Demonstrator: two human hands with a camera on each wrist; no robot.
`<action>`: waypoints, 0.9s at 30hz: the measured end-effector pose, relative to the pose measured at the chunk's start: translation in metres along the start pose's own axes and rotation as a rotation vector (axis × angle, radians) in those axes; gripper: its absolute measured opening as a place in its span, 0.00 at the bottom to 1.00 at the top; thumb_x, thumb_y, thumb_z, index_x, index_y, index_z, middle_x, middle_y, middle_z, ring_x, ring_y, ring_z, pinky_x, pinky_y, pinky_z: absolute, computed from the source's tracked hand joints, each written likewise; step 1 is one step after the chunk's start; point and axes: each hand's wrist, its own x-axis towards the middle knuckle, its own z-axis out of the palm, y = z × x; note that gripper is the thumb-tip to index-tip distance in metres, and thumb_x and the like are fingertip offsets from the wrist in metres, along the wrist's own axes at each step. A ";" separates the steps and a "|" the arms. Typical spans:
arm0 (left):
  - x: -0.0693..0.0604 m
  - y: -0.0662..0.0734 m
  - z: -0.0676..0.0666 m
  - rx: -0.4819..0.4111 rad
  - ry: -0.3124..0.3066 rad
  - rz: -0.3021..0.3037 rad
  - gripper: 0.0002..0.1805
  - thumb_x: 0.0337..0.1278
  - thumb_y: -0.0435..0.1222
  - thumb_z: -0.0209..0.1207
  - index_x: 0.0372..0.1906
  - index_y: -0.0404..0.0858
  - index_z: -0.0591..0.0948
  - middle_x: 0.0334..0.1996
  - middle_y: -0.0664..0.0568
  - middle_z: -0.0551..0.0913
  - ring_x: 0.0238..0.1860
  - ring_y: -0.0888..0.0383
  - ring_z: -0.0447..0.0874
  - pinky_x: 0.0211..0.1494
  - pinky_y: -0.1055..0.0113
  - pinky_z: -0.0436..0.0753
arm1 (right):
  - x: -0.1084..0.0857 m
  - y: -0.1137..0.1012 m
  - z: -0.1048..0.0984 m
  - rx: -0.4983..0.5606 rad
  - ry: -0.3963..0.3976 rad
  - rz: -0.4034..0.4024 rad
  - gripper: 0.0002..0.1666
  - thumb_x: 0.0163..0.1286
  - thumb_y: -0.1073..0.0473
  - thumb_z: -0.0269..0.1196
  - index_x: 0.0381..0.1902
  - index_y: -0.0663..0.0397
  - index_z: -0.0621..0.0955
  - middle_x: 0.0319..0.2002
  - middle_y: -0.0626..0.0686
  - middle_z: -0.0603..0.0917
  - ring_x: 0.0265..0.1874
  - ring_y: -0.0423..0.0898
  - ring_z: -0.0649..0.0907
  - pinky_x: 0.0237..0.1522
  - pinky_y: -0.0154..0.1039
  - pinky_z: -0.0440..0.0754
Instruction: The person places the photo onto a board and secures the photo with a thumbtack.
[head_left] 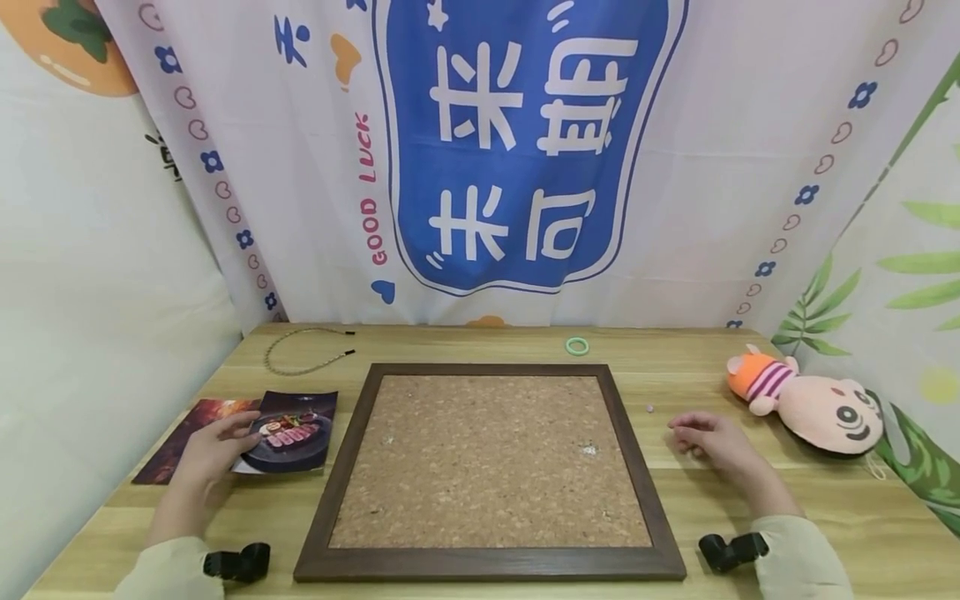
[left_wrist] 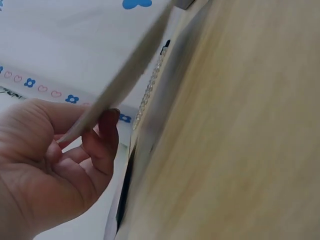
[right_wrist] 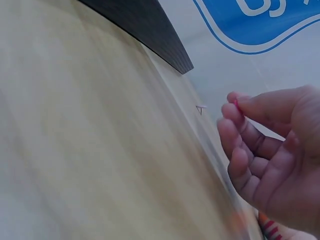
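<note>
Nearest camera: pale sleeves [head_left: 168,571]. Left hand [head_left: 213,450] pinches steak picture [head_left: 296,437] by edge, tilted above table [head_left: 480,346], left of board [head_left: 487,462]. Second picture [head_left: 174,442] lies on table, partly behind same hand. Right hand [head_left: 716,442] pinches small pink thing [right_wrist: 236,104] between thumb and finger; probably pin. Board lies flat; cork bears pale marks, no picture. Work seems at beginning: both pictures remain to be fixed. Small tack [head_left: 650,408] waits between board and right hand. Farther right, toy [head_left: 828,412].
</note>
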 end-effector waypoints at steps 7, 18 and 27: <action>-0.001 0.006 -0.004 -0.037 0.035 -0.049 0.34 0.53 0.44 0.54 0.61 0.30 0.58 0.55 0.28 0.59 0.55 0.36 0.56 0.49 0.47 0.62 | -0.006 -0.008 -0.007 -0.090 -0.007 -0.030 0.20 0.58 0.66 0.57 0.44 0.80 0.70 0.27 0.54 0.79 0.24 0.41 0.77 0.25 0.35 0.75; 0.023 0.032 0.017 -0.342 -0.061 0.109 0.34 0.49 0.36 0.58 0.63 0.40 0.60 0.55 0.36 0.63 0.35 0.66 0.72 0.31 0.71 0.74 | 0.000 -0.030 -0.008 -0.238 -0.008 -0.045 0.22 0.62 0.61 0.55 0.47 0.76 0.72 0.36 0.61 0.80 0.31 0.43 0.79 0.33 0.41 0.75; 0.007 0.101 0.071 -0.451 -0.171 0.188 0.30 0.50 0.21 0.48 0.61 0.25 0.55 0.52 0.27 0.62 0.31 0.67 0.74 0.35 0.72 0.76 | 0.014 -0.035 0.014 -0.183 -0.009 -0.087 0.21 0.63 0.61 0.53 0.47 0.76 0.71 0.35 0.60 0.80 0.31 0.43 0.78 0.34 0.42 0.75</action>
